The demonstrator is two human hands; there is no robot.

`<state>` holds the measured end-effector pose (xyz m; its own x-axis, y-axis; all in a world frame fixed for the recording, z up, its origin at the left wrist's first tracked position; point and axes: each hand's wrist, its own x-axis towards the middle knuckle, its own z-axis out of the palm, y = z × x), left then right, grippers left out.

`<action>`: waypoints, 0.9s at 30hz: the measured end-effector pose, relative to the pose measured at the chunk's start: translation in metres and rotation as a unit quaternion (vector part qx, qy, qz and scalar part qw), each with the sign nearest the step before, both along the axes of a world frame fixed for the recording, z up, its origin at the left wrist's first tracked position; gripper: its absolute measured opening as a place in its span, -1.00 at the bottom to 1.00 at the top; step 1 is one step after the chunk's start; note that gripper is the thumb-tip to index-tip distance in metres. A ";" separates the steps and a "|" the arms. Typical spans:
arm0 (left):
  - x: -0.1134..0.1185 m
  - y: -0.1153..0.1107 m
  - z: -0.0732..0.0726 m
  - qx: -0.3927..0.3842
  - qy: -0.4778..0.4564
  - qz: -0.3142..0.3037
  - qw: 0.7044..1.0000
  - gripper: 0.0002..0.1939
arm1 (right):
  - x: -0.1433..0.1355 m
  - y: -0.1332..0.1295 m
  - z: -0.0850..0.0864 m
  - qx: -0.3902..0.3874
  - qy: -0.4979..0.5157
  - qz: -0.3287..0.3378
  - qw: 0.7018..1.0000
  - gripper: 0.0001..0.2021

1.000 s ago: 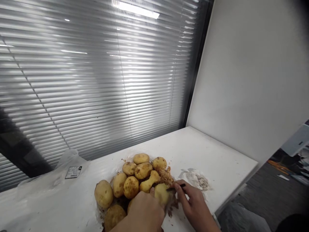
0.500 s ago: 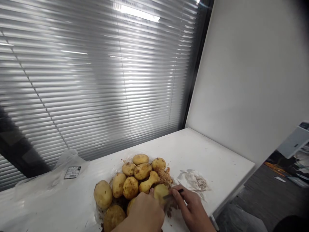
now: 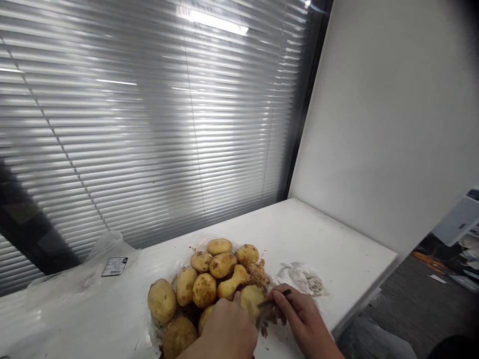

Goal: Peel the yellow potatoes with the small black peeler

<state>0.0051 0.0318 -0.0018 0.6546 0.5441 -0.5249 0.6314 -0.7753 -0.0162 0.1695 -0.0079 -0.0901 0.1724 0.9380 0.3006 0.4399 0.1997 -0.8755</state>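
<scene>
Worktop (image 3: 318, 234)'s kinda cluttered: potato heap (image 3: 204, 290) crowding the left hand (image 3: 228, 326), crumpled white wad (image 3: 299, 276) past the right hand (image 3: 297, 314), labelled bag (image 3: 114, 267) far left. Left fingers are wrapped around a pale potato (image 3: 250, 298) at the heap's near right edge; right fingers pinch a thin dark tool (image 3: 265, 303) beside it.

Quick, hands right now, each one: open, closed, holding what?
Left hand: closed, holding a pale potato.
Right hand: closed, gripping a slim dark tool.
</scene>
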 end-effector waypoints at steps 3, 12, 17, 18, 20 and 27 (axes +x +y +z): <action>0.001 0.000 0.002 0.003 0.001 0.000 1.000 -0.51 | 0.003 0.004 -0.005 -0.013 0.028 -0.034 0.999 -0.56; 0.001 0.000 0.001 0.004 -0.003 -0.003 1.000 -0.56 | 0.009 0.014 -0.013 -0.017 0.039 -0.071 0.997 -0.54; 0.000 0.000 0.001 0.009 -0.019 0.004 1.000 -0.58 | 0.005 0.016 -0.007 -0.021 0.047 -0.018 0.999 -0.56; 0.000 0.000 0.001 0.009 -0.019 0.005 1.000 -0.58 | 0.004 0.016 -0.006 -0.019 0.036 -0.024 0.999 -0.56; 0.000 0.000 0.001 0.007 -0.021 -0.002 1.000 -0.61 | 0.004 0.018 -0.005 -0.020 0.035 -0.036 0.999 -0.55; -0.001 0.000 0.000 0.006 -0.010 0.002 1.000 -0.64 | 0.005 0.020 -0.005 -0.008 0.029 -0.022 0.999 -0.56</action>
